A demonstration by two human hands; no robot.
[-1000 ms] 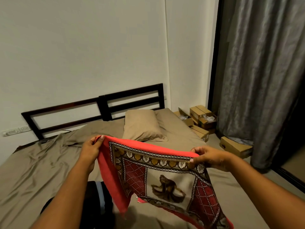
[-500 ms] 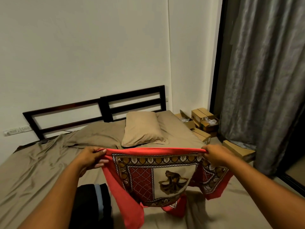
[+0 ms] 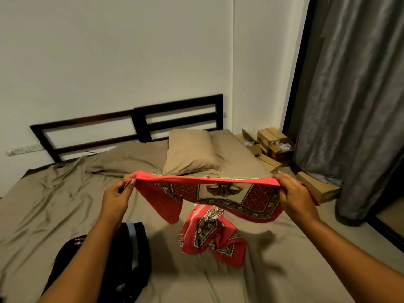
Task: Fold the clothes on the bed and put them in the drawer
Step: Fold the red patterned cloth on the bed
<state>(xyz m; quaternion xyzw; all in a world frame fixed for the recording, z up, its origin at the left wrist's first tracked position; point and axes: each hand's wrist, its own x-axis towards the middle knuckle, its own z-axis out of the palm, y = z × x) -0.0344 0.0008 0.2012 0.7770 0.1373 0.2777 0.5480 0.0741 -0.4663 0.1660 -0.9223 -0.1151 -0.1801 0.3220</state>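
A red patterned cloth (image 3: 220, 193) with a brown and cream print is stretched out flat above the bed (image 3: 54, 204). My left hand (image 3: 118, 193) pinches its left corner and my right hand (image 3: 293, 193) grips its right corner. The cloth's lower part hangs down and bunches on the sheet between my arms. A dark folded garment (image 3: 129, 254) with a pale blue stripe lies on the bed under my left forearm. No drawer is in view.
A tan pillow (image 3: 190, 152) rests near the dark slatted headboard (image 3: 140, 123). Cardboard boxes (image 3: 273, 143) stand on the floor right of the bed, beside a grey curtain (image 3: 354, 106). A wall socket strip (image 3: 21, 149) is at the left.
My hands have spread apart and tipped the cloth from hanging upright to nearly level. Its lower end now trails down onto the sheet.
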